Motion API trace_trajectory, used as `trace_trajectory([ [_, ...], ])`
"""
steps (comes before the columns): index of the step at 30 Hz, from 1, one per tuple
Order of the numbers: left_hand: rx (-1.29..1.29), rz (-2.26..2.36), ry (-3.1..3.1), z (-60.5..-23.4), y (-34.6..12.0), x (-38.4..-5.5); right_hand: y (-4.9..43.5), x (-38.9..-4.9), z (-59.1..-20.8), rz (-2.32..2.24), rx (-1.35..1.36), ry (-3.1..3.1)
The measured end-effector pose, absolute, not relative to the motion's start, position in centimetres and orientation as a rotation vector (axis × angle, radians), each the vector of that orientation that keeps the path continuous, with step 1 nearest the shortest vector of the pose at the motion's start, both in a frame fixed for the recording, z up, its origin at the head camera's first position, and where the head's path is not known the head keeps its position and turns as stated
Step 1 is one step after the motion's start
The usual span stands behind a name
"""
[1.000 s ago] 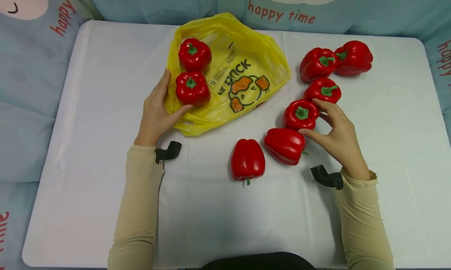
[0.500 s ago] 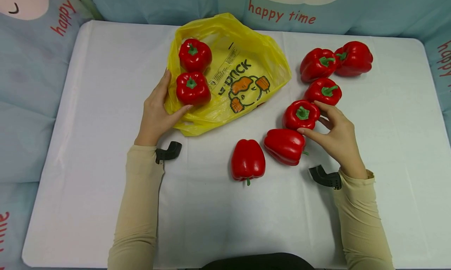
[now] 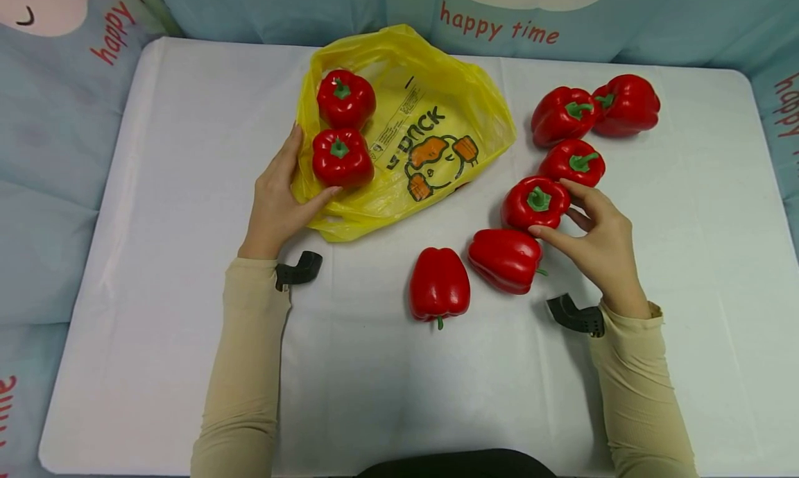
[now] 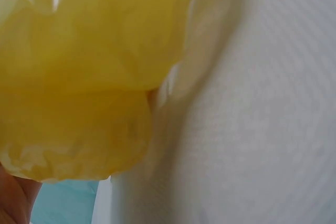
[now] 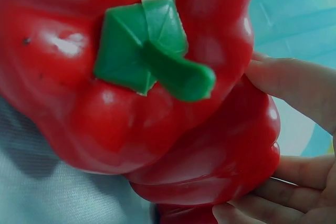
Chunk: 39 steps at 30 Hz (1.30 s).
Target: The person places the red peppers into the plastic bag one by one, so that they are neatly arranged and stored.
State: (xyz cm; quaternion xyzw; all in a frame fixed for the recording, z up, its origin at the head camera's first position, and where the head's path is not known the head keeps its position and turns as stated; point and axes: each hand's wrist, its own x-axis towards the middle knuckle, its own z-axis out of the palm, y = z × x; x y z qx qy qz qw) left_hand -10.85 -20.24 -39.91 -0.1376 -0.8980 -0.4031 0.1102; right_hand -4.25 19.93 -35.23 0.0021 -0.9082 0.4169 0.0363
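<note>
In the head view my left hand (image 3: 277, 193) holds the left edge of a yellow plastic bag (image 3: 449, 96), thumb over the rim, the other fingers largely hidden behind it. Inside the bag stand two red bell peppers (image 3: 343, 159) with green stems. My right hand (image 3: 596, 242) grips another red bell pepper (image 3: 521, 214) between thumb and fingers from its right side. That pepper also shows in the right wrist view, partly behind a nearer bell pepper (image 5: 131, 129). In the left wrist view the bag (image 4: 84, 66) covers most of the hand (image 4: 13, 198).
Beside the held pepper lie a bell pepper on its side (image 3: 502, 256) and a third behind it (image 3: 555, 160). Two more peppers (image 3: 630, 110) touch at the back right, and one (image 3: 437, 284) lies nearer the front. A white cloth (image 3: 156, 360) covers the table.
My right hand has closed in slightly on the pepper, which has shifted a little to the right. The left hand and the bag stay in place.
</note>
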Motion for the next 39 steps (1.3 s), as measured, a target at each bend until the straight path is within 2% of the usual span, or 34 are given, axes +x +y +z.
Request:
trace_trajectory([
  [18,-0.412,-1.183,-2.643,-40.0,-20.2,-10.9,19.8,-4.2,-34.3,1.331,0.034,-2.679],
  [39,-0.411,-1.181,-2.641,-39.8,-20.2,-10.8,18.6,-6.2,-31.4,1.363,0.128,-2.597],
])
